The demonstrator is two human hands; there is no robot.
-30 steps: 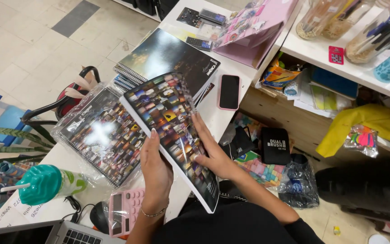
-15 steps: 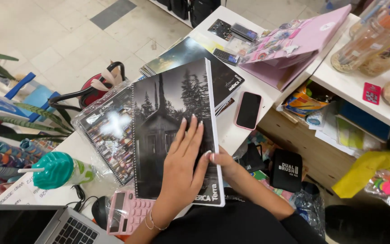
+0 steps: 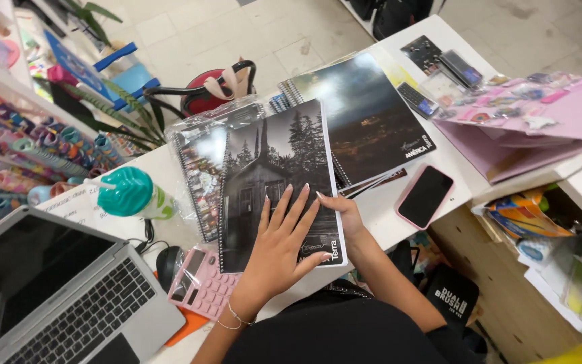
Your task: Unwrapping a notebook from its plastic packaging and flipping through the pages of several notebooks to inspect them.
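Flipped since a second ago, the notebook (image 3: 274,182) is lying lengthwise under flat left fingers (image 3: 284,212); right fingers (image 3: 328,200) are pinching its edge.

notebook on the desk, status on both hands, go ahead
Left hand flat on grey notebook, fingers spread. Right hand grips its right edge. Notebook lies on a wrapped notebook; pink calculator touches its lower corner.

Both hands, left hand (image 3: 279,246) and right hand (image 3: 342,210), rest on a grey spiral notebook (image 3: 274,168).
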